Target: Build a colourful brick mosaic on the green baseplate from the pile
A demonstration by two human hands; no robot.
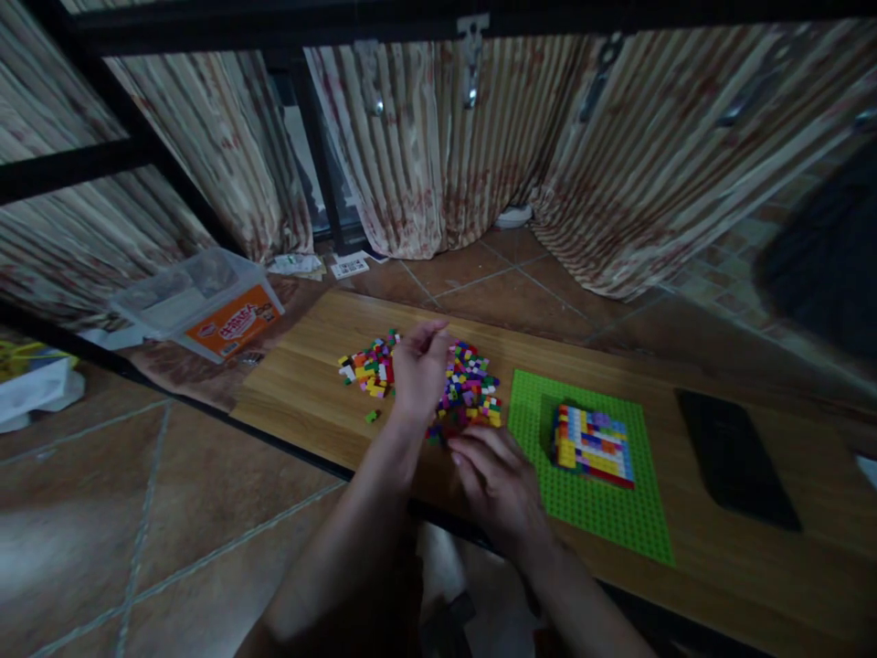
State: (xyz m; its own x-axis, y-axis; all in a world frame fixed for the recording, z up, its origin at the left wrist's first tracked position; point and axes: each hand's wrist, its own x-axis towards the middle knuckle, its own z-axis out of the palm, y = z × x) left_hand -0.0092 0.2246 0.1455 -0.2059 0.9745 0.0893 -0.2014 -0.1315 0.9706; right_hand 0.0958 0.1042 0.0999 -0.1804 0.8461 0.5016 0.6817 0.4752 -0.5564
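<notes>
My left hand (419,370) hangs over the middle of a heap of small coloured toy bricks (471,373), its fingers curled together. Whatever those fingers pinch, if anything, is hidden from me. At the heap's front edge, my right hand (499,480) is bent with thumb and fingertips drawn together, and I cannot make out anything between them. To its right lies a green baseplate (596,516). On that plate stands a block built of stacked bricks (593,446) in yellow, white, red, blue and purple rows.
The wooden tabletop (301,366) carries a dark flat object (736,457) at right. One green brick (372,416) lies apart from the heap. A clear plastic box (198,302) with an orange label stands beyond the table's left end. Striped curtains (425,155) hang behind.
</notes>
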